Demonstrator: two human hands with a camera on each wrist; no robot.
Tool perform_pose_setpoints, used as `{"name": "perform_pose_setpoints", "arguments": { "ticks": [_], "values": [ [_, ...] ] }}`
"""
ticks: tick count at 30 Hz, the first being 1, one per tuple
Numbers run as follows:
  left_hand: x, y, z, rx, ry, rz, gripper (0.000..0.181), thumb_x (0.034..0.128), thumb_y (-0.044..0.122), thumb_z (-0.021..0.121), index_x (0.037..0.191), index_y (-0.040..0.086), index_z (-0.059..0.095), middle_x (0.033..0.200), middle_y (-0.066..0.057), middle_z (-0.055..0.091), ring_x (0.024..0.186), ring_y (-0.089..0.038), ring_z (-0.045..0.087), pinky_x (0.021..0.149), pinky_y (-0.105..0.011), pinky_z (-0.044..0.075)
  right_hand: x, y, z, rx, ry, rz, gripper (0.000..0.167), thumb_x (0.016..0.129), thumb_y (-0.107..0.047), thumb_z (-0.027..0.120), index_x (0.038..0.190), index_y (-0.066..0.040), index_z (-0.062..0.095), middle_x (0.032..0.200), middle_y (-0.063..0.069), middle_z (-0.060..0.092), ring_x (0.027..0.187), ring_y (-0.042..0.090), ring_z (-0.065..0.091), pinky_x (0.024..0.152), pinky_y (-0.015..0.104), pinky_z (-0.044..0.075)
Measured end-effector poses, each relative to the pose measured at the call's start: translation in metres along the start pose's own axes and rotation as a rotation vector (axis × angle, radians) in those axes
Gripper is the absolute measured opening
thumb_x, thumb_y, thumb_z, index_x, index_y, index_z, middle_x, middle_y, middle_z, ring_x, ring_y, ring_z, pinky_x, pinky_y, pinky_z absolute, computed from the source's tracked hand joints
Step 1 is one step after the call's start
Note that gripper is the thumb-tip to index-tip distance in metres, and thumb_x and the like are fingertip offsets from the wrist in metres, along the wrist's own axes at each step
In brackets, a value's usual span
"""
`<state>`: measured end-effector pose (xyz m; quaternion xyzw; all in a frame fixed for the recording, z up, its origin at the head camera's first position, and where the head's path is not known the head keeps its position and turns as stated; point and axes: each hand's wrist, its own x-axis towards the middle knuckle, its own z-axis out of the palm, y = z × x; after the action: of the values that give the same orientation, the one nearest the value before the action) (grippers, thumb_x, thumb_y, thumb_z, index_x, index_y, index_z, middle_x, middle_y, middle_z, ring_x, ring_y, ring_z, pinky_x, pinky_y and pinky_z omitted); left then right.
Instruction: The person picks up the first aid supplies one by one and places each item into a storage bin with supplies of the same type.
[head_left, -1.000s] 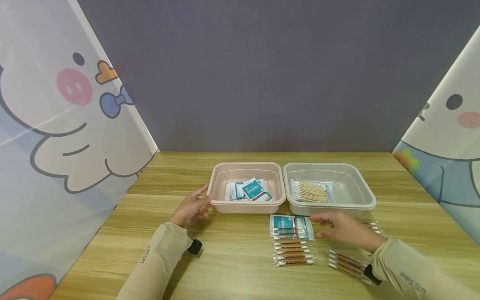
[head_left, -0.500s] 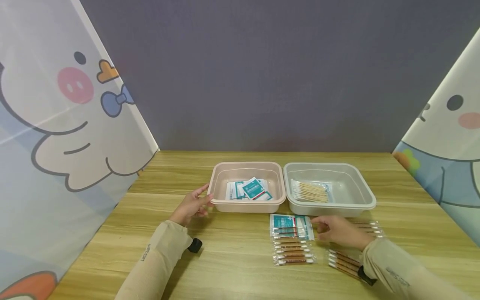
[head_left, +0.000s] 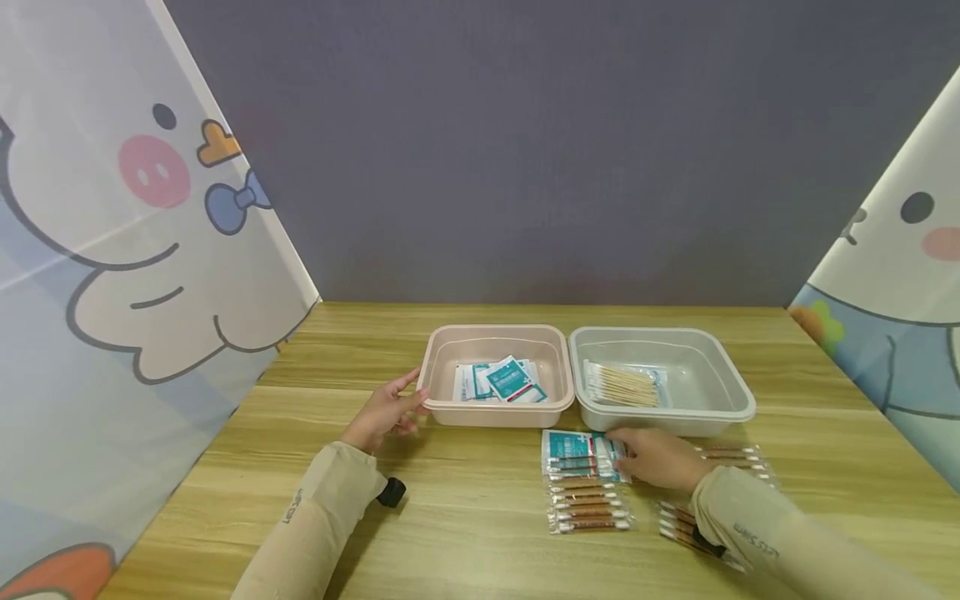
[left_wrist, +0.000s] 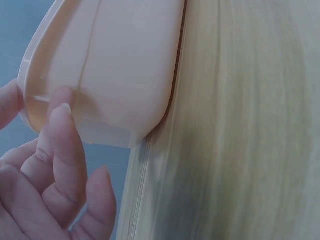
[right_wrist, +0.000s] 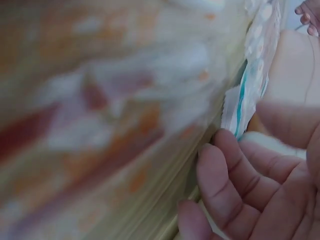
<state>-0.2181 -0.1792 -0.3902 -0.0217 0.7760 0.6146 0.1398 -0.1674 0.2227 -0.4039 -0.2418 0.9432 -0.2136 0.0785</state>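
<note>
My left hand (head_left: 386, 414) is at the left front corner of the pink box (head_left: 537, 417), holding its rim; in the left wrist view the fingers (left_wrist: 65, 150) curl beside the box wall (left_wrist: 135, 65). Teal-and-white packets lie inside that box. At the right end of another teal-and-white packet (head_left: 566, 446) on the table, my right hand (head_left: 660, 458) has thumb and fingertips around its edge. The right wrist view shows this packet (right_wrist: 240, 110) at the fingertips of the right hand (right_wrist: 250, 185). Wrapped brown-stick swabs (head_left: 588, 504) overlap the packet's front.
The grey-white box (head_left: 705, 414) stands right of the pink one, holding wooden-stick swabs (head_left: 626, 387). More wrapped brown swabs lie under and beside the right forearm (head_left: 678, 525) and right of the hand (head_left: 738, 457). A dark panel rises behind the wooden table (head_left: 360, 342).
My right hand has moved left and come over the packet's right end, its forearm now covering more of the swabs below. The left hand stays at the pink box.
</note>
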Motion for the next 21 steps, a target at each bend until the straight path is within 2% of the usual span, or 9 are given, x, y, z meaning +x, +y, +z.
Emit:
{"name": "perform_pose_setpoints", "arguments": {
  "ticks": [2, 5, 9, 13, 15, 18, 20, 21],
  "values": [
    [0.000, 0.000, 0.000, 0.003, -0.001, -0.002, 0.062, 0.0977, 0.022, 0.057, 0.151, 0.008, 0.028, 0.085, -0.009, 0.070, 0.048, -0.008, 0.054, 0.053, -0.024, 0.047, 0.002, -0.002, 0.001, -0.048, 0.009, 0.006, 0.035, 0.085, -0.010, 0.069, 0.116, 0.004, 0.063, 0.092, 0.009, 0.068, 0.084, 0.025, 0.065, 0.076, 0.043, 0.052],
    [0.000, 0.001, 0.001, 0.005, 0.004, -0.005, 0.062, 0.0977, 0.022, 0.058, 0.151, 0.008, 0.028, 0.086, -0.010, 0.070, 0.048, -0.008, 0.054, 0.054, -0.025, 0.048, 0.004, -0.005, 0.002, -0.089, 0.003, 0.032, 0.036, 0.083, -0.009, 0.070, 0.116, 0.003, 0.064, 0.104, 0.015, 0.068, 0.099, 0.036, 0.063, 0.084, 0.051, 0.049],
    [0.000, 0.001, 0.000, 0.007, 0.006, -0.011, 0.062, 0.0976, 0.023, 0.058, 0.151, 0.009, 0.029, 0.087, -0.010, 0.070, 0.049, -0.009, 0.055, 0.054, -0.025, 0.048, 0.003, -0.009, 0.002, -0.073, -0.031, 0.088, 0.051, 0.075, -0.013, 0.077, 0.121, 0.003, 0.061, 0.107, 0.016, 0.067, 0.100, 0.037, 0.062, 0.082, 0.052, 0.049],
    [0.000, 0.002, 0.001, 0.003, 0.008, -0.018, 0.061, 0.0980, 0.022, 0.057, 0.151, 0.009, 0.029, 0.086, -0.010, 0.070, 0.049, -0.009, 0.055, 0.055, -0.026, 0.048, 0.002, -0.013, 0.000, -0.054, -0.076, 0.129, 0.065, 0.072, -0.017, 0.081, 0.127, 0.005, 0.056, 0.115, 0.023, 0.063, 0.104, 0.043, 0.059, 0.083, 0.055, 0.048],
    [0.000, 0.002, 0.001, 0.000, 0.012, -0.018, 0.061, 0.0983, 0.021, 0.056, 0.151, 0.009, 0.029, 0.086, -0.009, 0.070, 0.049, -0.009, 0.055, 0.055, -0.026, 0.048, 0.001, -0.015, -0.001, -0.062, -0.100, 0.145, 0.066, 0.072, -0.019, 0.082, 0.129, 0.003, 0.056, 0.116, 0.022, 0.063, 0.104, 0.042, 0.059, 0.082, 0.054, 0.048],
    [0.000, 0.002, 0.001, 0.001, 0.013, -0.016, 0.060, 0.0984, 0.021, 0.056, 0.151, 0.008, 0.029, 0.085, -0.009, 0.070, 0.049, -0.009, 0.055, 0.055, -0.026, 0.048, 0.000, -0.016, -0.001, -0.072, -0.140, 0.158, 0.066, 0.070, -0.024, 0.084, 0.128, -0.003, 0.060, 0.118, 0.019, 0.064, 0.099, 0.033, 0.062, 0.077, 0.051, 0.050],
    [0.000, 0.002, 0.001, 0.002, 0.014, -0.016, 0.060, 0.0983, 0.020, 0.056, 0.150, 0.008, 0.030, 0.085, -0.010, 0.070, 0.049, -0.009, 0.055, 0.055, -0.026, 0.048, -0.001, -0.018, -0.002, -0.047, -0.171, 0.165, 0.065, 0.068, -0.026, 0.085, 0.127, -0.008, 0.063, 0.119, 0.017, 0.064, 0.098, 0.028, 0.061, 0.077, 0.049, 0.050],
    [0.000, 0.001, 0.001, 0.002, 0.013, -0.016, 0.060, 0.0983, 0.020, 0.056, 0.150, 0.008, 0.030, 0.085, -0.010, 0.070, 0.049, -0.009, 0.055, 0.055, -0.026, 0.048, -0.002, -0.019, -0.002, -0.014, -0.185, 0.169, 0.063, 0.069, -0.026, 0.084, 0.126, -0.009, 0.064, 0.116, 0.015, 0.066, 0.092, 0.026, 0.062, 0.074, 0.048, 0.051]
  ]
}}
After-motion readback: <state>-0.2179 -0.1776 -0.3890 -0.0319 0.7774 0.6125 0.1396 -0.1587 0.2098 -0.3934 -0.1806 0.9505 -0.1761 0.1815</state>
